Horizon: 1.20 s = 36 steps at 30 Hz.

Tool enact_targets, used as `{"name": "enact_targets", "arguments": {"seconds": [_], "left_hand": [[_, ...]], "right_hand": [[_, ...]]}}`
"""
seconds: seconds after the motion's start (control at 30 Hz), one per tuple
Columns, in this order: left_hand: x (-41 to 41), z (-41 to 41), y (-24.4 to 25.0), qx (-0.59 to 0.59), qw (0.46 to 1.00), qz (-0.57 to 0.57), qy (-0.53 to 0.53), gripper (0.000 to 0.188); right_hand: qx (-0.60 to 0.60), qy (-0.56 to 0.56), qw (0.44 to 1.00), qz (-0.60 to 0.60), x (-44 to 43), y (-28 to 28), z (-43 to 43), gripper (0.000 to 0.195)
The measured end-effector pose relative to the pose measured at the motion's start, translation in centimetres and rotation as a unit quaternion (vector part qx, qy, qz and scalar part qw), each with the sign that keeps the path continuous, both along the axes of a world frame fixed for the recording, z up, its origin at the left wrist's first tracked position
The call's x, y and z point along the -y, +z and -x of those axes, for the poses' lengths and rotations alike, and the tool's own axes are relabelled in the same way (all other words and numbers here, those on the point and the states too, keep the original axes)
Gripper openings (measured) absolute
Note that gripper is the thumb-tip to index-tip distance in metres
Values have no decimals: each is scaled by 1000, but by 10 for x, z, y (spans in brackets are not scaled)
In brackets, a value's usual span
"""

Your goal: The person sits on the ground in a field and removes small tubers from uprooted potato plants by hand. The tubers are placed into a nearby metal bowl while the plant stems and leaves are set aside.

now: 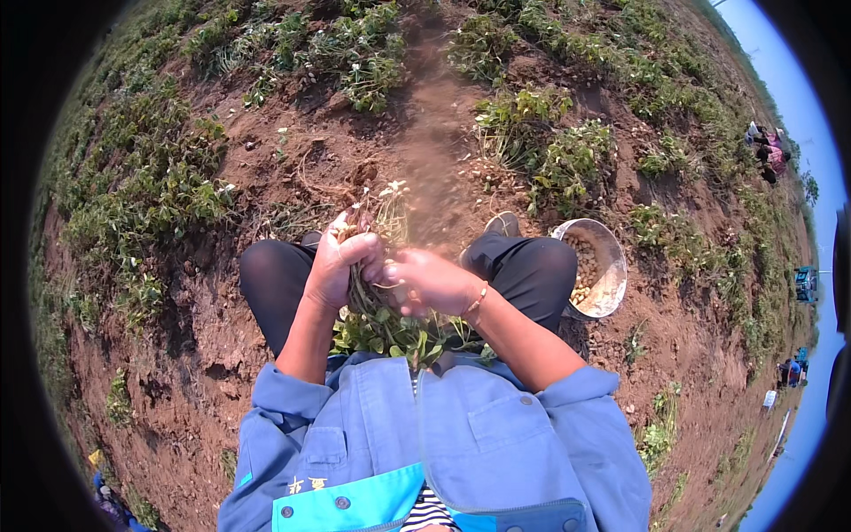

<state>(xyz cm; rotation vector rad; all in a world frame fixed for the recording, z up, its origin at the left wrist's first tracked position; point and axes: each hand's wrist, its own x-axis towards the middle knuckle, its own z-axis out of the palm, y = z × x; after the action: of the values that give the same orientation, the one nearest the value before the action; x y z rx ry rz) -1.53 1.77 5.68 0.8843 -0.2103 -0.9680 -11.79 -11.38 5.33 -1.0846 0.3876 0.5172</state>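
Observation:
My left hand (344, 261) grips a bunch of peanut plant stems (362, 292) close to the roots. Peanut pods and roots (346, 229) stick out above that fist, while green leaves (392, 332) hang between my thighs towards my jacket. Against the bunch, on its right, is my right hand (432, 282), blurred by motion with its fingers curled. Something pale shows by those fingers, too smeared to name. To the right of my knee, a white bucket (611, 266) leans over slightly, with picked peanuts (585, 269) inside.
Uprooted peanut plants (532, 133) lie in rows on reddish soil (259, 153) ahead and on both sides. A shoe (503, 225) of mine rests near the bucket. Other people (771, 153) and a blue vehicle (806, 284) are far off at the right.

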Motion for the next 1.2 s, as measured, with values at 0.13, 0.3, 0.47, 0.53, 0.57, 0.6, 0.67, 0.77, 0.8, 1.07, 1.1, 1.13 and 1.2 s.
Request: {"name": "enact_targets", "arguments": {"seconds": [0.13, 0.3, 0.47, 0.53, 0.57, 0.6, 0.67, 0.77, 0.8, 1.07, 1.1, 1.13, 1.2], "left_hand": [[2, 2, -3, 2, 999, -9, 33, 18], [2, 4, -14, -69, 995, -8, 67, 16], [11, 7, -8, -6, 998, -56, 38, 23], [13, 11, -10, -30, 998, -52, 23, 22], [13, 13, -10, -42, 998, -50, 15, 22], [12, 15, -8, -85, 996, -31, 10, 20], [12, 9, 0, -52, 998, -29, -8, 20], [23, 19, 6, -7, 998, -58, -21, 20], [23, 18, 12, -11, 999, -26, -33, 20], [-15, -4, -2, -131, 991, 11, 31, 25], [-15, -4, -4, -132, 990, 20, 33, 25], [-12, -3, -1, -134, 990, 17, 32, 25], [-10, -3, -3, -139, 990, 40, 1, 24]], "right_hand": [[-17, -134, 978, -161, -15, -29, 6, 22], [-40, -250, 966, -55, -23, -31, 0, 16], [200, -244, 786, 532, -24, -32, -7, 20], [168, -334, 843, 387, -6, -50, -16, 18], [165, -360, 860, 323, 4, -53, -16, 17], [64, -347, 920, 171, 8, -31, -11, 16], [137, -354, 889, 255, 14, -39, -14, 16], [167, -348, 764, 517, 18, -34, -15, 18], [129, -417, 762, 479, 43, -63, -15, 18], [58, -506, 727, 461, 172, 7, 105, 24], [22, -478, 707, 521, 193, 6, 124, 28], [-24, -400, 682, 612, 219, -4, 150, 33], [-166, -182, 605, 757, 225, 6, 164, 49]]}}
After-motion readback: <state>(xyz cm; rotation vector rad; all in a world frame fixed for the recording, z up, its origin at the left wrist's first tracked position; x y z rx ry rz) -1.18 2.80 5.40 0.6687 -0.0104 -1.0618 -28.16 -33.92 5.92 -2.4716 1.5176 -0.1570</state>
